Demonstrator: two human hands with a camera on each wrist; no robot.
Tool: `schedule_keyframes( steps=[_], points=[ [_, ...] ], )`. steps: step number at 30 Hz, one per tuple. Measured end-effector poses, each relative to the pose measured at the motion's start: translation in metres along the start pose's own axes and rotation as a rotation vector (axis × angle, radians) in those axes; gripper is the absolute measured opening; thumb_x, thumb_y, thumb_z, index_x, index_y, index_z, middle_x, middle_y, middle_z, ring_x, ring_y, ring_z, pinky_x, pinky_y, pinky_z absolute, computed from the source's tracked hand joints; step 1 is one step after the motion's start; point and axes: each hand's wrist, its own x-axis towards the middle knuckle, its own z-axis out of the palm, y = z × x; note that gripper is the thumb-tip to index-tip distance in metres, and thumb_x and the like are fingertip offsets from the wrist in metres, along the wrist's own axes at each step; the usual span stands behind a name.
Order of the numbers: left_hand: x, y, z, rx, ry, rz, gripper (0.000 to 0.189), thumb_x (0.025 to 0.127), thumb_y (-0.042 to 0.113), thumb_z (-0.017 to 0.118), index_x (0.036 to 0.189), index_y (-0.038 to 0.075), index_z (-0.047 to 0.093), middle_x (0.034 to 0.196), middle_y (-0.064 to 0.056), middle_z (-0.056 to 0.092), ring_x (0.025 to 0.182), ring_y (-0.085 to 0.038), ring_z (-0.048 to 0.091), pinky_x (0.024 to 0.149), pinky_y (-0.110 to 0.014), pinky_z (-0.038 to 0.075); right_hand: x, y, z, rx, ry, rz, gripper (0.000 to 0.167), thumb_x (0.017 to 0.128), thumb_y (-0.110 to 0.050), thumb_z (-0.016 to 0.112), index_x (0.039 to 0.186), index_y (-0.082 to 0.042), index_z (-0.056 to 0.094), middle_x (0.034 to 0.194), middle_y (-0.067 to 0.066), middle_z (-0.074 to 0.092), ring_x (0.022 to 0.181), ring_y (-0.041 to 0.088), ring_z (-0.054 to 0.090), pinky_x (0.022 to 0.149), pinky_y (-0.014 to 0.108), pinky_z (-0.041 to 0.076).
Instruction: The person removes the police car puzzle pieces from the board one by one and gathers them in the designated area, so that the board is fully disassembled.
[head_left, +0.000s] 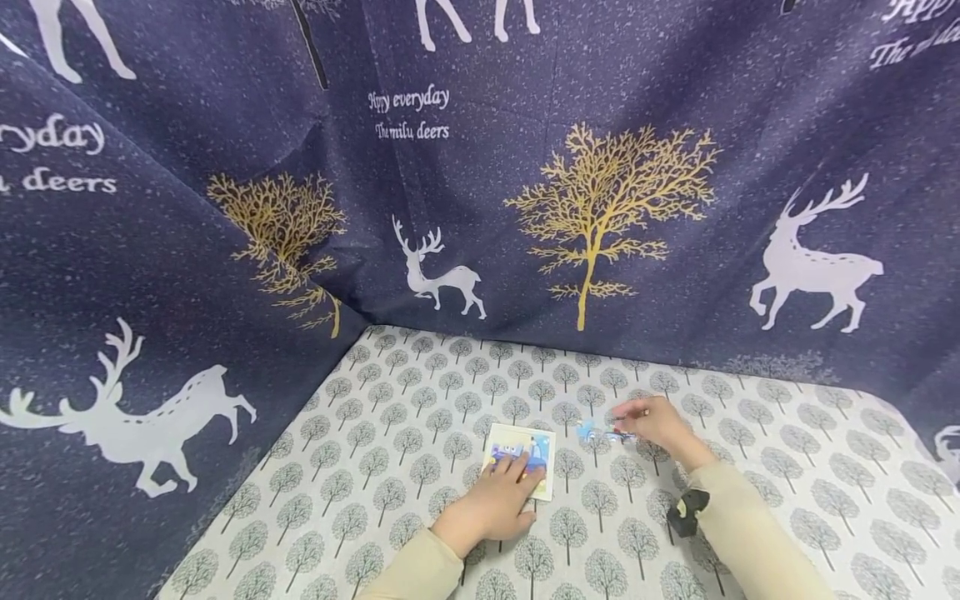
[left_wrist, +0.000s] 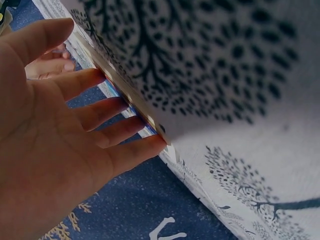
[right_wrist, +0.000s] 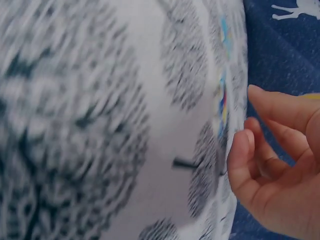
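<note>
A square picture puzzle with a pale frame [head_left: 552,467] lies on the patterned tablecloth, showing a blue and purple cartoon picture. My left hand [head_left: 501,498] rests over its lower part with fingers spread, hiding some of the picture. In the left wrist view, the fingertips [left_wrist: 160,142] of that hand touch the puzzle along its edge. To the right lie several loose colourful puzzle pieces [head_left: 587,431]. Just above them is my right hand [head_left: 654,421]. The right wrist view shows its thumb and forefinger apart, nothing between them, with the pieces [right_wrist: 222,102] beyond.
A white tablecloth [head_left: 427,471] printed with grey trees covers the table. Dark blue curtains [head_left: 480,183] with deer and golden trees stand along the back and left sides. A black device [head_left: 687,512] is strapped at the right wrist.
</note>
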Motion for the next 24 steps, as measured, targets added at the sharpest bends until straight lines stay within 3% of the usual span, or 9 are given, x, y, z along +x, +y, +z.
schedule_keyframes(
  steps=[6, 11, 16, 20, 24],
  points=[
    [-0.001, 0.0, 0.0, -0.054, -0.021, -0.022, 0.063, 0.092, 0.039, 0.058, 0.149, 0.022, 0.037, 0.156, -0.01, 0.027, 0.142, -0.037, 0.024, 0.112, -0.051, 0.028, 0.003, -0.02, 0.013, 0.038, -0.069, -0.158, 0.027, 0.088, -0.007, 0.066, 0.112, 0.005, 0.067, 0.096, 0.016, 0.065, 0.084, 0.03, 0.066, 0.073, 0.039, 0.057],
    [0.0, 0.001, -0.001, -0.047, -0.021, -0.033, 0.063, 0.092, 0.04, 0.058, 0.149, 0.023, 0.037, 0.156, -0.009, 0.028, 0.142, -0.038, 0.025, 0.112, -0.051, 0.029, 0.009, -0.033, 0.034, 0.0, -0.117, -0.234, 0.024, 0.088, -0.009, 0.068, 0.109, 0.003, 0.069, 0.101, 0.016, 0.068, 0.082, 0.024, 0.067, 0.07, 0.034, 0.057],
    [0.0, 0.002, -0.002, -0.035, -0.018, -0.024, 0.063, 0.092, 0.04, 0.06, 0.149, 0.023, 0.038, 0.156, -0.01, 0.029, 0.141, -0.039, 0.026, 0.111, -0.052, 0.03, 0.013, -0.038, 0.056, 0.002, -0.185, -0.262, 0.023, 0.087, -0.009, 0.068, 0.108, 0.002, 0.07, 0.106, 0.018, 0.068, 0.087, 0.027, 0.067, 0.073, 0.036, 0.057],
    [0.0, 0.002, -0.003, -0.029, -0.022, -0.02, 0.063, 0.092, 0.039, 0.06, 0.149, 0.022, 0.038, 0.156, -0.01, 0.028, 0.141, -0.039, 0.026, 0.111, -0.052, 0.031, 0.015, -0.043, 0.069, -0.025, -0.188, -0.284, 0.021, 0.084, -0.006, 0.071, 0.103, 0.001, 0.072, 0.101, 0.016, 0.07, 0.089, 0.027, 0.067, 0.076, 0.036, 0.057],
    [-0.001, 0.001, -0.002, -0.012, -0.013, -0.014, 0.063, 0.092, 0.04, 0.06, 0.148, 0.022, 0.039, 0.155, -0.01, 0.03, 0.141, -0.039, 0.027, 0.11, -0.052, 0.032, 0.018, -0.044, 0.077, -0.066, -0.184, -0.304, 0.022, 0.08, -0.006, 0.074, 0.1, 0.001, 0.072, 0.092, 0.011, 0.07, 0.081, 0.02, 0.066, 0.073, 0.032, 0.057]
  ],
)
